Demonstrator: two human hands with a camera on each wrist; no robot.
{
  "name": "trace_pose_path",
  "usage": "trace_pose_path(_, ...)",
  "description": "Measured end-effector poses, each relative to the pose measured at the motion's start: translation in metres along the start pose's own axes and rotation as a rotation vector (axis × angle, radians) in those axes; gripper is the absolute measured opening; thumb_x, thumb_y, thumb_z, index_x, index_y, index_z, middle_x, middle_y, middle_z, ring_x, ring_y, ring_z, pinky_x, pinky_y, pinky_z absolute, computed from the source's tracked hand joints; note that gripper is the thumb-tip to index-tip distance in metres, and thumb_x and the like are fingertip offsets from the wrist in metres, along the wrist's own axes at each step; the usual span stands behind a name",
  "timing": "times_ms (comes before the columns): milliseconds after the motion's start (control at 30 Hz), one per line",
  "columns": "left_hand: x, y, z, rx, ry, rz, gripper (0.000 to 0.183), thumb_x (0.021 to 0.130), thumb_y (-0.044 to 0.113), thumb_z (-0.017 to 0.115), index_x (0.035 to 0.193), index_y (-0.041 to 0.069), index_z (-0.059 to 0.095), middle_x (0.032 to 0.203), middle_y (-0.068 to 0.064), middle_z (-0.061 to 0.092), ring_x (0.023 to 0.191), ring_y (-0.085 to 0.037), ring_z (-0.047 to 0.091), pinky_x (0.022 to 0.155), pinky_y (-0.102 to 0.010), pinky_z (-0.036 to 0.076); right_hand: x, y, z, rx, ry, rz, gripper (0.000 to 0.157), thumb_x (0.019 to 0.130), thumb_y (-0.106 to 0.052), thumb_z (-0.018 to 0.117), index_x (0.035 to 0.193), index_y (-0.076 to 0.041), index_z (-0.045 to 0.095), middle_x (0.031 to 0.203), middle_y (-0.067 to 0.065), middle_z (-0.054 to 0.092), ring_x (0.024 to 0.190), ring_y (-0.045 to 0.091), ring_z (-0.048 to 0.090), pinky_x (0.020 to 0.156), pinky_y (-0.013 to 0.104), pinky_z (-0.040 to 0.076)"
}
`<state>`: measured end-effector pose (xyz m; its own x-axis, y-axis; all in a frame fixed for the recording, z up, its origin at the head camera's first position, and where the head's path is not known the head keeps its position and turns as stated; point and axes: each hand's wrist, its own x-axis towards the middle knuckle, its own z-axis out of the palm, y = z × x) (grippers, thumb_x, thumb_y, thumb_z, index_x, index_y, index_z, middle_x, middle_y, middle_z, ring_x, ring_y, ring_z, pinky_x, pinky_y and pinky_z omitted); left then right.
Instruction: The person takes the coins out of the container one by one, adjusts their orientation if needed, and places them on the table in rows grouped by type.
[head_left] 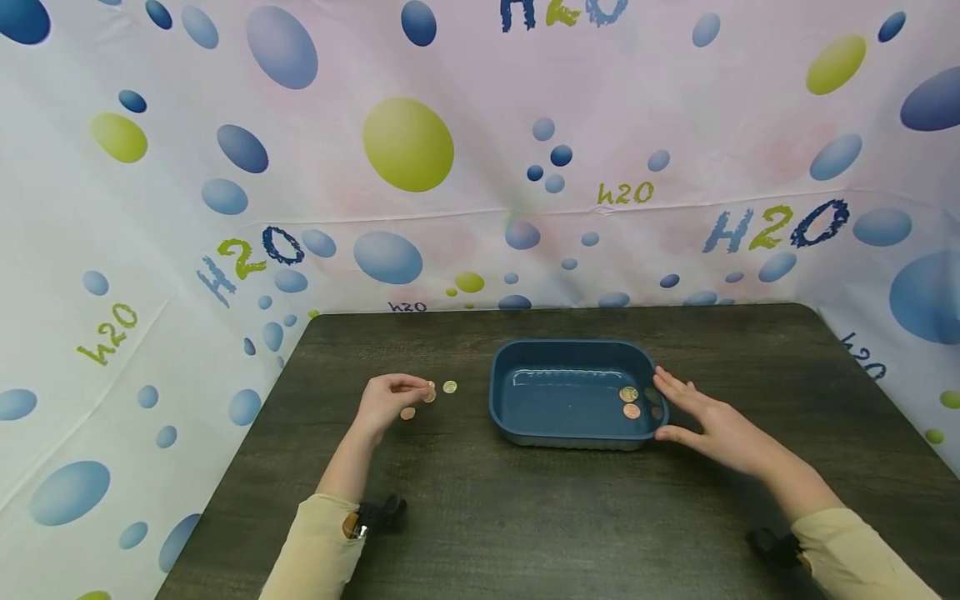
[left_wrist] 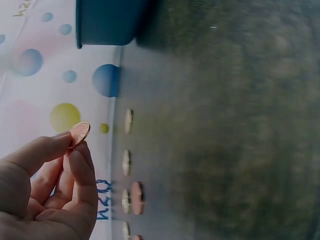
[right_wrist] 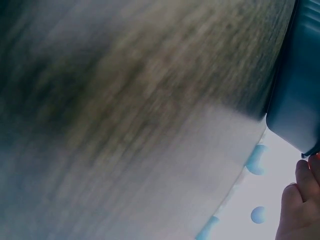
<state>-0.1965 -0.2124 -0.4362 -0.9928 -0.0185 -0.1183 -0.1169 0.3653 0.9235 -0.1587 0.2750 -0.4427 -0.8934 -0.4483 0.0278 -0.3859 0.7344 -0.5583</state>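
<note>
My left hand pinches a copper coin between thumb and fingertips, held up above the table. Around that hand lie several more coins; a gold-coloured coin is just to its right and a copper coin just below it, with others partly hidden by the hand. A blue rectangular tub stands right of them, holding a gold-coloured coin and a copper-coloured one near its right end. Fingers extended, my right hand rests at the tub's right rim.
The dark wood-look table reaches back to a white curtain printed with blue and green dots. Bands with dark devices circle both wrists, at the beige sleeves.
</note>
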Motion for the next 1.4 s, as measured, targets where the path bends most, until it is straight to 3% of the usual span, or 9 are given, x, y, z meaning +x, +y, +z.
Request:
trace_pose_path(267, 0.001, -0.015, 0.008, 0.096, 0.027, 0.004, 0.015, 0.085, 0.011, 0.074, 0.096, 0.001, 0.074, 0.097, -0.008, 0.067, 0.082, -0.017, 0.064, 0.070, -0.031, 0.053, -0.001, 0.000, 0.000, 0.008, 0.001, 0.000, 0.083, 0.089, -0.046, 0.063, 0.154, -0.017, 0.020, 0.159, 0.006, 0.012, 0.132, 0.057, 0.020, 0.093, 0.075, 0.023)
trace_pose_path(467, 0.002, -0.019, 0.013, 0.172, 0.035, 0.045, 0.010, 0.084, 0.007, 0.074, 0.092, 0.001, 0.074, 0.081, -0.007, 0.071, 0.074, -0.017, 0.067, 0.067, -0.032, 0.054, -0.001, 0.000, 0.000, 0.003, -0.008, 0.008, 0.083, 0.090, -0.047, 0.062, 0.154, -0.018, 0.018, 0.159, 0.004, 0.010, 0.133, 0.056, 0.019, 0.094, 0.074, 0.023)
trace_pose_path(700, 0.002, -0.017, 0.016, 0.266, 0.052, 0.097, 0.009, 0.081, 0.004, 0.075, 0.090, 0.001, 0.073, 0.079, -0.004, 0.069, 0.072, -0.018, 0.066, 0.063, -0.031, 0.054, 0.000, 0.000, 0.000, 0.008, -0.007, 0.009, 0.083, 0.089, -0.047, 0.062, 0.154, -0.018, 0.019, 0.159, 0.006, 0.011, 0.133, 0.056, 0.019, 0.094, 0.075, 0.023)
trace_pose_path(1400, 0.007, -0.019, 0.016, 0.291, 0.106, 0.124, 0.013, 0.079, 0.003, 0.077, 0.091, 0.000, 0.073, 0.080, -0.005, 0.069, 0.073, -0.019, 0.066, 0.064, -0.032, 0.054, 0.000, -0.001, 0.000, -0.004, -0.006, 0.011, 0.084, 0.089, -0.047, 0.062, 0.154, -0.018, 0.018, 0.159, 0.005, 0.010, 0.132, 0.057, 0.019, 0.093, 0.075, 0.023)
